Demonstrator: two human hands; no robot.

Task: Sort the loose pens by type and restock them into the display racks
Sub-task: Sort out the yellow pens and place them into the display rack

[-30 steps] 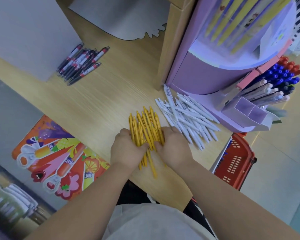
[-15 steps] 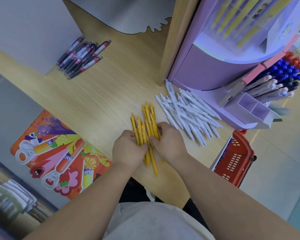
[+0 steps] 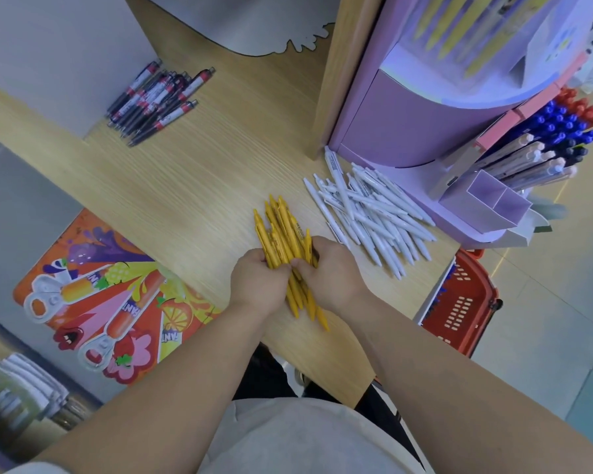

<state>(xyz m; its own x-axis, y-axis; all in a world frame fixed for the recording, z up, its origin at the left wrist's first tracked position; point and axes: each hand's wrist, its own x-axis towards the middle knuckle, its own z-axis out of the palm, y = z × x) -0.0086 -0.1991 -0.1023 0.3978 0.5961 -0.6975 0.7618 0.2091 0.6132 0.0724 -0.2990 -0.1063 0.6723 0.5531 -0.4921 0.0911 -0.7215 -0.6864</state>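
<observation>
Gripping yellow pens (image 3: 280, 230) with left hand (image 3: 259, 280) and right hand (image 3: 334, 273), fingers (image 3: 317, 248) curled tight round the bundle, over near middle of desk (image 3: 192, 186). White pens (image 3: 370, 208) heaped just right, against purple rack (image 3: 401, 128).

A light wood-grain worktop (image 3: 192, 186) spans the scene; pale floor (image 3: 548, 302) lies right (red slotted plastic basket (image 3: 459, 313) beside the worktop's edge).
</observation>
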